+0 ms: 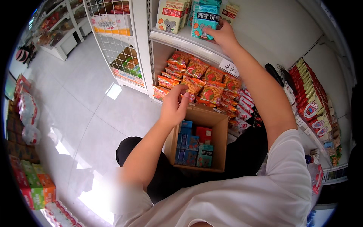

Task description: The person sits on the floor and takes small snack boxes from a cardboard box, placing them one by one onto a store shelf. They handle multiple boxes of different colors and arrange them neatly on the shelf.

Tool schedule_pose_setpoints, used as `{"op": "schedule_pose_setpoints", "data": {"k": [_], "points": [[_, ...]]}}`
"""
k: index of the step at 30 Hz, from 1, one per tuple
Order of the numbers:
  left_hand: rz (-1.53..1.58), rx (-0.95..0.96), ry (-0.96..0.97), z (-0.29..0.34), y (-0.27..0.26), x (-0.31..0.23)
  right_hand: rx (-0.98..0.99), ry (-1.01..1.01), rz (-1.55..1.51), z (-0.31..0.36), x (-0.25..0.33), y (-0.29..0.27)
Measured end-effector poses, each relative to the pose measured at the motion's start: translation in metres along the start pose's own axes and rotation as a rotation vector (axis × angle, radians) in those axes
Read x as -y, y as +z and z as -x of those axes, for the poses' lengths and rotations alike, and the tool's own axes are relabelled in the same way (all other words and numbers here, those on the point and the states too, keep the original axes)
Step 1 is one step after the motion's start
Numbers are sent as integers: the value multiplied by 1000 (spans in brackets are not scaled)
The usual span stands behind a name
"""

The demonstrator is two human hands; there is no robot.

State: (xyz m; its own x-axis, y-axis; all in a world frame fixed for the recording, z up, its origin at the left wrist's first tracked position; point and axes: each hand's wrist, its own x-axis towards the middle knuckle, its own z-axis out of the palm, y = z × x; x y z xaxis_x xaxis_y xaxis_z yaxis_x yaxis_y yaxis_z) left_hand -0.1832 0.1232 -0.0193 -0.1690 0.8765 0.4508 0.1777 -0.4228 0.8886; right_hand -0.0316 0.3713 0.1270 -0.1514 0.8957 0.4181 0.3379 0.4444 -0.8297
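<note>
On the upper shelf, at the front of a row, my right hand grips a teal biscuit box with a koala picture, thumb across its front. More teal boxes stand behind it, and cream biscuit boxes stand to its left. My left hand hovers over the far left edge of an open cardboard carton, its fingers loosely bent and apart with nothing seen in them. Inside the carton lie blue boxes, a red box and a teal box. The carton sits between my legs.
Orange snack bags fill the lower shelf, under a white price card. A wire rack stands to the left. Red and cream packets line a shelf at the right. Stacked goods edge the tiled floor at far left.
</note>
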Motion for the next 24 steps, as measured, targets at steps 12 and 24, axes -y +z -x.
{"op": "schedule_pose_setpoints", "data": {"k": [12,24], "points": [[-249,119,48,-6,7,-1,32,-38,679,-15,-1,19],[-352,269,45,-13,42,19,1,-162,636,-6,-18,-21]]}}
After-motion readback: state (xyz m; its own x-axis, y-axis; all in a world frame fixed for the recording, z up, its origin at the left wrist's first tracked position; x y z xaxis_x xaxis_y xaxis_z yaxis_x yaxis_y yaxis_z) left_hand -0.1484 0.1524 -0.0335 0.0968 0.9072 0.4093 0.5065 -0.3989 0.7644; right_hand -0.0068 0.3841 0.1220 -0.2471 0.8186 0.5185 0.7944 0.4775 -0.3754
